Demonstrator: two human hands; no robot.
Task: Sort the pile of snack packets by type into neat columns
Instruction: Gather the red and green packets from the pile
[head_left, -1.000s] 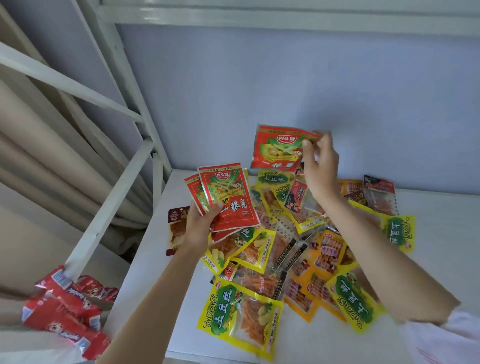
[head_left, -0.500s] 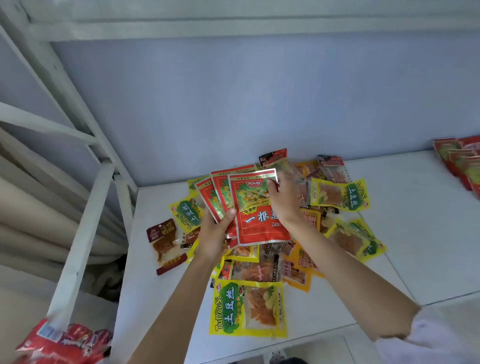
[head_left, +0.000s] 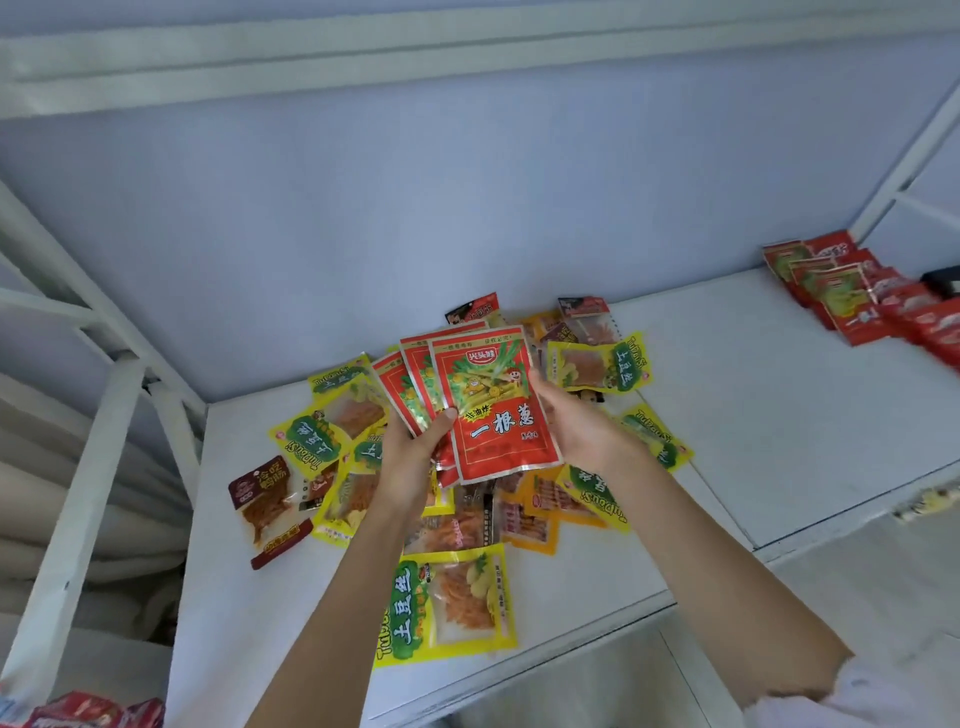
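Note:
A fan of three red snack packets (head_left: 491, 405) is held above the pile. My left hand (head_left: 415, 457) grips the fan from below, thumb on the front. My right hand (head_left: 576, 426) holds the right edge of the front red packet. Under them lies a mixed pile on the white table (head_left: 753, 415): yellow-green packets (head_left: 447, 603), orange packets (head_left: 540, 509) and a brown packet (head_left: 265, 493) at the left. A group of red packets (head_left: 857, 291) lies apart at the far right of the table.
A blue-grey wall (head_left: 467, 208) stands behind the table. White metal frame bars (head_left: 98, 467) run along the left. More red packets (head_left: 88, 712) show at the bottom left corner. A dark object (head_left: 943, 280) sits by the right packets.
My right hand brought a red packet down from the air and laid it on the front of the fan in my left hand. The view swung right, showing the red group.

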